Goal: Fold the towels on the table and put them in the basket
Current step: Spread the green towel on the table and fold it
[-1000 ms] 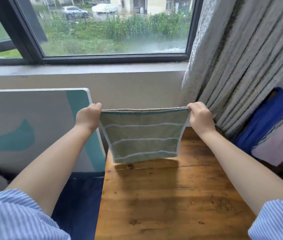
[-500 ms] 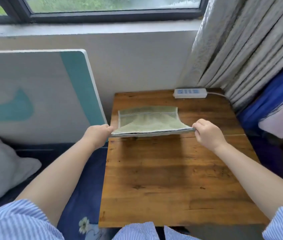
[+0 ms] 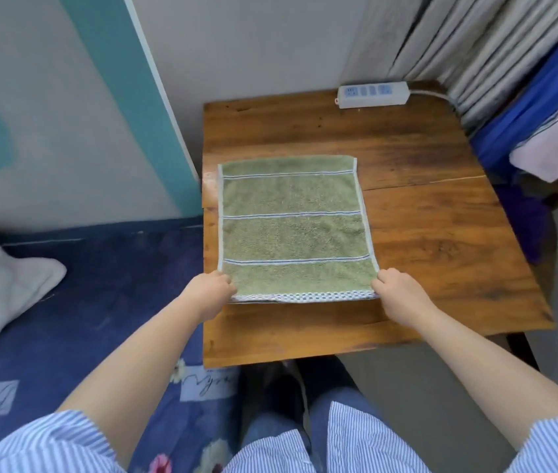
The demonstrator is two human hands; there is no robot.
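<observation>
Short sleeves (image 3: 49, 445) in blue-and-white pinstripe, ending above the elbows; forearms bare down to left hand (image 3: 207, 295) and right hand (image 3: 402, 297). Same striped shirt hem (image 3: 305, 448) over the lap. Blue jeans (image 3: 335, 401) beneath. No rings, watch or bracelets visible.

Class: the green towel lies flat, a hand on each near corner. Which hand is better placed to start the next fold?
Neither clearly: the left hand and right hand pinch matching near corners of the towel. Folding away probably needs both; sideways, either could lead.
</observation>
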